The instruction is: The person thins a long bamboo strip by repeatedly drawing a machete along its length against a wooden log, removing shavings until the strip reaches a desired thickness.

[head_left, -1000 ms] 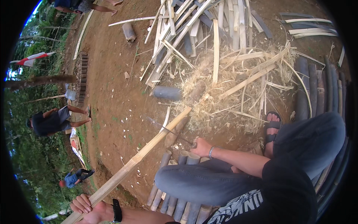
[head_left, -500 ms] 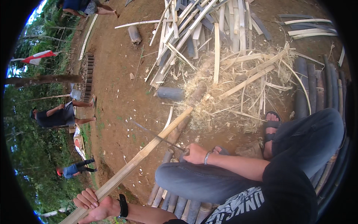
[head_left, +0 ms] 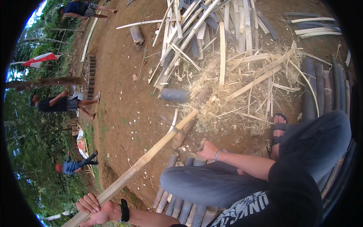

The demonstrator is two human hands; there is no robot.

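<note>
The strip runs aslant over the ground, from the lower left up to its far end above the log. It is pale, with a thicker joint partway along. I cannot tell whether it presses on the log.

The left hand grips the strip close to its near end. Its fingers lie side by side, bent over the strip's far edge, with the palm on the opposite side, so the strip passes between them. A short length comes out below the hand. The wrist wears a black band.

The right hand is curled into a fist round the handle of a knife; the fingertips are hidden. The strip lies to the left of this fist, well apart from its fingers, and only the blade reaches across it. The blade is blurred, and its exact contact with the strip is unclear. A bracelet circles the wrist.

The fist is just beside the cut ends of the poles, which lie in a row beneath the bent knee. Beyond the log, shavings cover the ground, and a heap of strips lies at its upper edge. A dark bamboo piece rests left of the shavings.
</note>
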